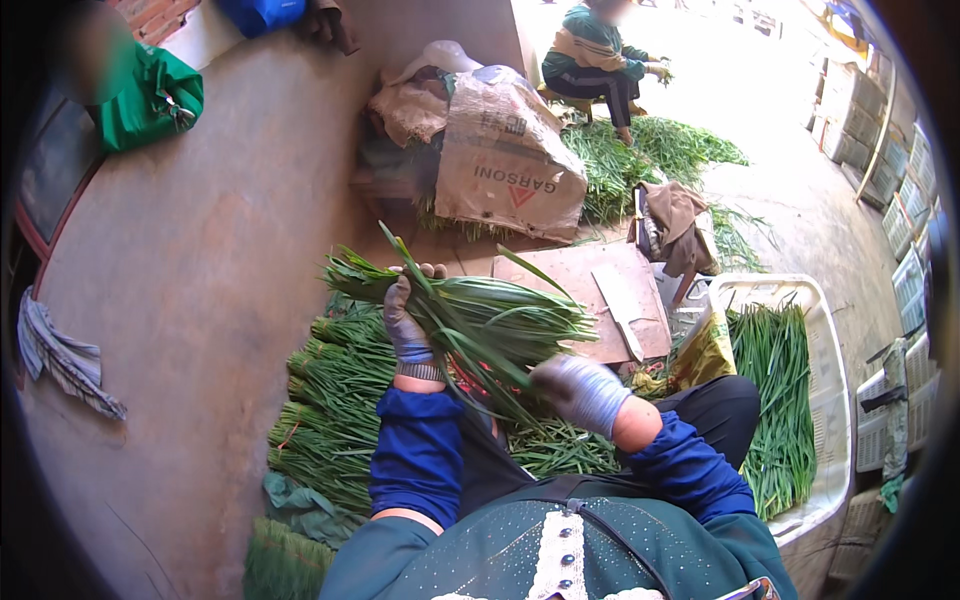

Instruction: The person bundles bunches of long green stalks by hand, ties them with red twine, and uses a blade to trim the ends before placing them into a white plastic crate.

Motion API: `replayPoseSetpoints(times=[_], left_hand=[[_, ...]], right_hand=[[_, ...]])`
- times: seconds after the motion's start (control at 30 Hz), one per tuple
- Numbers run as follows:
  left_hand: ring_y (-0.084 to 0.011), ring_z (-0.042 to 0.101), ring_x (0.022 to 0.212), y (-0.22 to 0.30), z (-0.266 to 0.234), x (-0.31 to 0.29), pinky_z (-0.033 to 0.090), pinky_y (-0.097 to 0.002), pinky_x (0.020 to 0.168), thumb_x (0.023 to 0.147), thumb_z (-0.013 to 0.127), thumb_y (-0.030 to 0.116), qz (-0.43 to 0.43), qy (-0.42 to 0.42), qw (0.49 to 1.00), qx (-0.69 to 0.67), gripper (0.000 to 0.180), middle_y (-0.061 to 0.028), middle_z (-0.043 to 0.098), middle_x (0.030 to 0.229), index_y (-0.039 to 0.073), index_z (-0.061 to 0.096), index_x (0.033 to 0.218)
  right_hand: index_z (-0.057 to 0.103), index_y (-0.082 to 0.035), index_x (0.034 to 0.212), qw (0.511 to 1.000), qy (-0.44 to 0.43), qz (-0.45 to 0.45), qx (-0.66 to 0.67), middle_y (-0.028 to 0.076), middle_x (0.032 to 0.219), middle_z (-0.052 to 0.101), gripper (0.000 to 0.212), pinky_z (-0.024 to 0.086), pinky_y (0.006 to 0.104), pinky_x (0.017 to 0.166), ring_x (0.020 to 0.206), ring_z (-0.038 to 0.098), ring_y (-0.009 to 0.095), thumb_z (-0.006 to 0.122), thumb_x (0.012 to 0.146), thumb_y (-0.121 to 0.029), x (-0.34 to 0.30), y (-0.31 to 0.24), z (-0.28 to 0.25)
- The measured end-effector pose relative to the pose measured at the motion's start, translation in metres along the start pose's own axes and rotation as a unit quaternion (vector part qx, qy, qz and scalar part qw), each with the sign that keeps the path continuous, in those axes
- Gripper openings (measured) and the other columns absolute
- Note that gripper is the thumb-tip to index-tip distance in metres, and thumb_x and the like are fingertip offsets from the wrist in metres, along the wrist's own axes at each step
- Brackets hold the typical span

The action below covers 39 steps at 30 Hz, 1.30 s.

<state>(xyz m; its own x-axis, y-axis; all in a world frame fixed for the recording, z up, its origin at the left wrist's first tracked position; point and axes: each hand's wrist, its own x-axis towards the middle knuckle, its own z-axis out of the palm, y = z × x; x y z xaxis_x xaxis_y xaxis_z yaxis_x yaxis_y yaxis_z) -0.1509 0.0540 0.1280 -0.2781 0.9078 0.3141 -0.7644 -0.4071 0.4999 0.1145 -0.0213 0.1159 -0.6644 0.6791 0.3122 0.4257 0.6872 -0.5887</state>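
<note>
Left hand: the gloved left hand [405, 322] is clenched around one bundle of long green leaves [470, 320], gripping it near the cut ends, fingers wrapped over the top.
Right hand: the gloved right hand [580, 390] is blurred; it sits just below the bundle's leaf tips, and I cannot tell whether it grips any leaves or is released.
Bundle in hand: one, held level in front of the person's chest, above the stacked greens, cut ends to the left and tips to the right.
Stacked bundles: a pile of tied green bundles [325, 410] lies on the floor just left of the left forearm, cut ends facing left; at least six are visible, an exact count is not possible.
Crate: one white plastic crate [825, 400] to the right, with one layer of the same green leaves [775, 400] lying lengthwise inside.
Board: one flat brown board [580, 285] beyond the hands, with one broad-bladed knife [620, 305] lying on it.
Sacks: a heap of brown sacks and cardboard [505, 150] behind the board; two sacks and one cardboard sheet can be made out.
Other person: one person [595, 55] sits at the far side, beside one spread of loose greens [650, 150] on the floor.
Cloths: one green bag [150, 95] at upper left, one grey rag [60, 355] at left, one brown cloth [675, 220] over a small stand right of the board.
Boxes: stacked pale cartons [850, 120] at the right edge, too bent by the lens to count.
</note>
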Motion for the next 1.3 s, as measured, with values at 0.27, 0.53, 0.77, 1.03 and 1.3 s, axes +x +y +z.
replayPoseSetpoints(times=[0.27,0.53,0.77,1.03,1.3], left_hand=[[-0.0220,0.064,0.099,-0.002,-0.004,-0.002,0.047,-0.0421,0.104,0.096,0.059,0.020,0.006,0.019,0.999,-0.028,0.014,-0.0081,0.068,0.100,0.012,0.061,0.107],[-0.0204,0.064,0.102,-0.006,-0.009,0.005,0.046,-0.0418,0.106,0.096,0.058,0.021,-0.014,0.007,1.000,0.012,0.014,-0.0078,0.068,0.103,0.010,0.065,0.103],[-0.0210,0.063,0.101,-0.010,-0.005,-0.002,0.049,-0.0431,0.102,0.095,0.058,0.019,-0.024,-0.020,0.999,0.006,0.014,-0.0057,0.067,0.102,0.011,0.063,0.105],[-0.0231,0.062,0.098,-0.020,-0.012,-0.002,0.046,-0.0462,0.102,0.092,0.060,0.016,-0.019,-0.034,0.999,0.006,0.019,-0.0073,0.065,0.101,0.011,0.061,0.111],[-0.0207,0.062,0.098,-0.018,0.014,-0.009,0.046,-0.0419,0.102,0.094,0.059,0.020,-0.038,0.015,0.998,0.050,0.020,-0.0063,0.065,0.100,0.005,0.060,0.107]], right_hand=[[0.064,-0.005,0.097,0.949,0.298,0.086,-0.057,0.016,0.090,0.064,0.017,0.049,0.0426,0.076,0.088,0.061,0.035,0.067,0.084,-0.015,-0.011,0.025,-0.037],[0.064,0.002,0.110,0.906,0.110,0.211,0.350,0.011,0.089,0.069,0.027,0.051,0.0302,0.079,0.085,0.064,0.016,0.061,0.092,-0.018,-0.016,0.048,-0.013],[0.054,0.000,0.126,0.894,0.073,0.225,0.381,0.013,0.101,0.069,0.045,0.054,0.0305,0.070,0.078,0.063,0.015,0.068,0.086,-0.016,-0.014,0.044,0.000],[0.054,-0.003,0.127,0.970,0.036,0.138,0.199,0.020,0.104,0.065,0.059,0.051,0.0386,0.087,0.100,0.064,0.033,0.077,0.076,-0.021,-0.005,0.027,-0.018],[0.070,-0.002,0.103,0.928,0.229,0.142,0.259,0.014,0.092,0.067,0.019,0.050,0.0333,0.082,0.089,0.064,0.025,0.066,0.090,-0.015,-0.007,0.041,0.005]])
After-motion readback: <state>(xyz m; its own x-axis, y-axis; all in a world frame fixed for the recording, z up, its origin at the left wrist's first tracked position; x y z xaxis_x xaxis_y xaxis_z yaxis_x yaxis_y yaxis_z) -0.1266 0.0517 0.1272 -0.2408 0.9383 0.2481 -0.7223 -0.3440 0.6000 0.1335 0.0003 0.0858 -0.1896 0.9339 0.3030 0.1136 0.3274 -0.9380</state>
